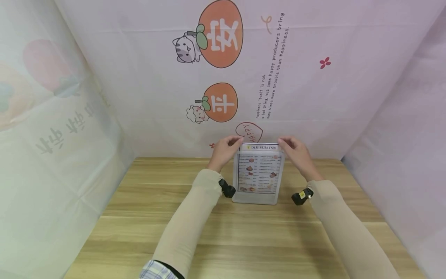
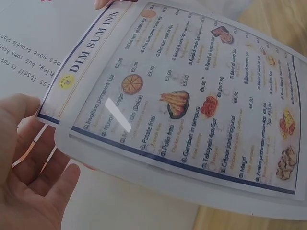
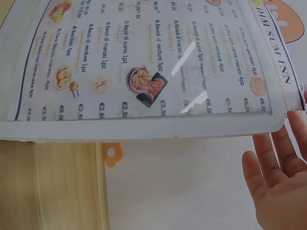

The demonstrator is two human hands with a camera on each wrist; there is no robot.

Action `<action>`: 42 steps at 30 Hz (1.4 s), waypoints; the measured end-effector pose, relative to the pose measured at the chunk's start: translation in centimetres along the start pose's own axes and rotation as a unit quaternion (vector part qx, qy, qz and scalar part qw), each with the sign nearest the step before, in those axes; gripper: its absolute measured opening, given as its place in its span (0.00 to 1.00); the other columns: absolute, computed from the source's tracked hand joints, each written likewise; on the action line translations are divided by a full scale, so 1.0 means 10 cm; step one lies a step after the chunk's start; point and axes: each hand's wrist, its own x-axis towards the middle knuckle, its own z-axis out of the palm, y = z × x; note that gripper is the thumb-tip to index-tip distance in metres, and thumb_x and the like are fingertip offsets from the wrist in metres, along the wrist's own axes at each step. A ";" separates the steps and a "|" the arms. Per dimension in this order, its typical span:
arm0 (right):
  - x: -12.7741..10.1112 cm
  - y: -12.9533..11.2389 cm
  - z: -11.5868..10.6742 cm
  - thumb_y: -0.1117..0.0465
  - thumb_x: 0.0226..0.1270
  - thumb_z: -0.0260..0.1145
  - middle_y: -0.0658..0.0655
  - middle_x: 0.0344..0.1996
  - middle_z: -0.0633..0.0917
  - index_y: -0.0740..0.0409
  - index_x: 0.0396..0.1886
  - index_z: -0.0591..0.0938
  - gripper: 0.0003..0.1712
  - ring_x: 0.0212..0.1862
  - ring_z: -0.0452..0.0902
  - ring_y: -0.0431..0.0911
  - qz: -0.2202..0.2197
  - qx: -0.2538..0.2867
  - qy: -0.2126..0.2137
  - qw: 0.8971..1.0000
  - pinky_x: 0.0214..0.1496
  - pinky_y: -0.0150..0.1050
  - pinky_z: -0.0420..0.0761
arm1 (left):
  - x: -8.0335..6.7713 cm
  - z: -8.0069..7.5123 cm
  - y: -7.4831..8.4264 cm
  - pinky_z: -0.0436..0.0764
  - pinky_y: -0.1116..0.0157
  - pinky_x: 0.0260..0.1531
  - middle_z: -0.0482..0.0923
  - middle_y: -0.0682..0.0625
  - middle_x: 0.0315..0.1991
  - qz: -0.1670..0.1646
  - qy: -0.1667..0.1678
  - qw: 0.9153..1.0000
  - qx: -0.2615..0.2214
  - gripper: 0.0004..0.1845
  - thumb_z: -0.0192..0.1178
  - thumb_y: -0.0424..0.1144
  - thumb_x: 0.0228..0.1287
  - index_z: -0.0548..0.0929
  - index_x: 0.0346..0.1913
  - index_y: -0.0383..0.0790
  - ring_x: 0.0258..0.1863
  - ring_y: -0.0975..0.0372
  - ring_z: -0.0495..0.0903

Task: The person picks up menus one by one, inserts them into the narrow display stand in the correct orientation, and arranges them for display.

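A clear plastic menu stand (image 1: 256, 199) stands upright on the wooden table (image 1: 223, 236) at its far middle. In it is a printed menu sheet (image 1: 259, 170) headed DIM SUM INN, whose top edge pokes out above the stand. My left hand (image 1: 225, 149) pinches the sheet's top left corner. My right hand (image 1: 296, 152) pinches its top right corner. In the left wrist view the thumb and fingers of the left hand (image 2: 29, 177) close around the corner of the sheet (image 2: 182, 96). The right wrist view shows the right hand (image 3: 278, 187) beside the stand's edge (image 3: 144, 129), one fingertip on the sheet (image 3: 144, 62).
A printed cloth backdrop (image 1: 299, 77) hangs right behind the stand and wraps both sides of the table. Black wrist cameras (image 1: 227, 190) (image 1: 301, 197) sit on both forearms. Bare wood lies between the stand and the table's near edge.
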 end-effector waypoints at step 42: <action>-0.02 0.05 0.08 0.46 0.76 0.60 0.62 0.61 0.75 0.61 0.66 0.72 0.30 0.64 0.69 0.57 -0.002 0.014 -0.023 1.000 0.68 0.57 0.67 | -0.05 0.14 -0.15 0.80 0.63 0.48 0.83 0.57 0.44 0.016 -0.016 1.000 0.001 0.15 0.59 0.51 0.73 0.86 0.53 0.47 0.45 0.64 0.79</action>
